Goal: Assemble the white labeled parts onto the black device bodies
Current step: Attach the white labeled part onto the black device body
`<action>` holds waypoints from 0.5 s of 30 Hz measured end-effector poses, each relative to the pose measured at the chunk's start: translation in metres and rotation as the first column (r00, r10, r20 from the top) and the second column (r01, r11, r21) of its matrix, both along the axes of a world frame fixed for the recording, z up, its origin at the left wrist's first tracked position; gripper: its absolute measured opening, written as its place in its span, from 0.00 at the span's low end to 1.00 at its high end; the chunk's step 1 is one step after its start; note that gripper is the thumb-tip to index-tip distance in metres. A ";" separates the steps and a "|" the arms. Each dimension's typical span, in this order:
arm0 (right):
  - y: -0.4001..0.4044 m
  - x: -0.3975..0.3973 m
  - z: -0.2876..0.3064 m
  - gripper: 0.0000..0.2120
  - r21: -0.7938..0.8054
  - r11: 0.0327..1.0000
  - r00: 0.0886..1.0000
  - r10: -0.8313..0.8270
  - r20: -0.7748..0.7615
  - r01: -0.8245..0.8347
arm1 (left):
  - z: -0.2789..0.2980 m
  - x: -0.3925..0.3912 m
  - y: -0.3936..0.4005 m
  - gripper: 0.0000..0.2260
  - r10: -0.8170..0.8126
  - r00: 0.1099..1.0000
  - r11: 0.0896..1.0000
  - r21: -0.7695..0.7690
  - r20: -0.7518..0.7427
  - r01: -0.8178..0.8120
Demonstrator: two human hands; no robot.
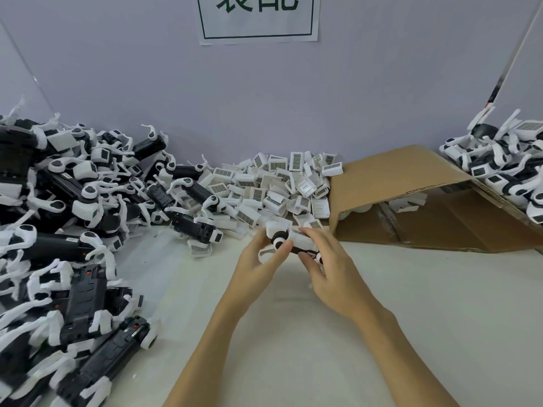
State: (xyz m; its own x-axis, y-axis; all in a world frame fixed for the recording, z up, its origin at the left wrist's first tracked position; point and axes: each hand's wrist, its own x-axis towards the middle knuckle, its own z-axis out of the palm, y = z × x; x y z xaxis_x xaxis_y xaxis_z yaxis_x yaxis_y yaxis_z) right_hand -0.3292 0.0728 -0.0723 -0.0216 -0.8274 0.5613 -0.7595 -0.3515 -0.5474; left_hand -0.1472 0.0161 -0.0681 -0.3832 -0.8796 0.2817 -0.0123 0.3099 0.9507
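Observation:
A black device body with white arms (289, 240) is held above the table at centre. My left hand (258, 259) grips its left end, thumb by a round black-and-white joint. My right hand (329, 259) curls round its right end, fingers over the body and a white labeled part on top. A heap of white labeled parts (273, 183) lies just behind the hands. A large pile of black device bodies (73, 230) covers the left side of the table.
A brown cardboard box (411, 201) lies on its side at the right, open toward me. More black-and-white devices (508, 163) are heaped on its top at far right. A paper sign (258, 16) hangs on the grey wall. The white table (293, 333) spreads below my forearms.

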 end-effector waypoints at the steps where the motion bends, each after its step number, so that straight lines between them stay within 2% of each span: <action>1: -0.001 0.002 0.000 0.21 -0.017 1.000 0.999 -0.027 -0.031 0.026 | 0.002 0.000 0.000 0.15 -0.002 0.996 0.998 0.066 -0.084 0.008; 3: -0.004 0.009 -0.002 0.24 -0.052 0.995 0.990 -0.091 -0.108 0.085 | 0.002 0.001 -0.002 0.23 0.080 0.980 0.984 0.169 -0.182 -0.049; 5: -0.007 0.016 -0.004 0.26 -0.109 0.985 0.977 -0.149 -0.152 0.134 | 0.001 0.001 -0.003 0.27 0.151 0.966 0.976 0.188 -0.210 -0.112; 9: -0.013 0.026 -0.004 0.22 -0.214 0.953 0.957 -0.249 -0.148 0.215 | 0.003 -0.004 0.001 0.25 0.244 0.948 0.962 0.174 -0.203 -0.210; 12: -0.015 0.026 -0.006 0.20 -0.154 0.969 0.975 -0.208 -0.082 0.194 | 0.005 -0.013 0.007 0.23 0.333 0.927 0.939 0.155 -0.174 -0.308; 15: -0.013 0.022 -0.009 0.20 -0.066 0.983 0.986 -0.169 0.000 0.169 | 0.005 -0.016 0.010 0.18 0.347 0.930 0.936 0.101 -0.124 -0.336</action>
State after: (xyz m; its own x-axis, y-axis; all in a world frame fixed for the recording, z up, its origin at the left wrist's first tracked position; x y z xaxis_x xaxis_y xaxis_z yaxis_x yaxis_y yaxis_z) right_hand -0.3071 0.0598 -0.0812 -0.1544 -0.7734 0.6148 -0.8140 -0.2531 -0.5228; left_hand -0.1630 0.0261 -0.0631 -0.0180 -0.9715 0.2364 0.0283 0.2359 0.9714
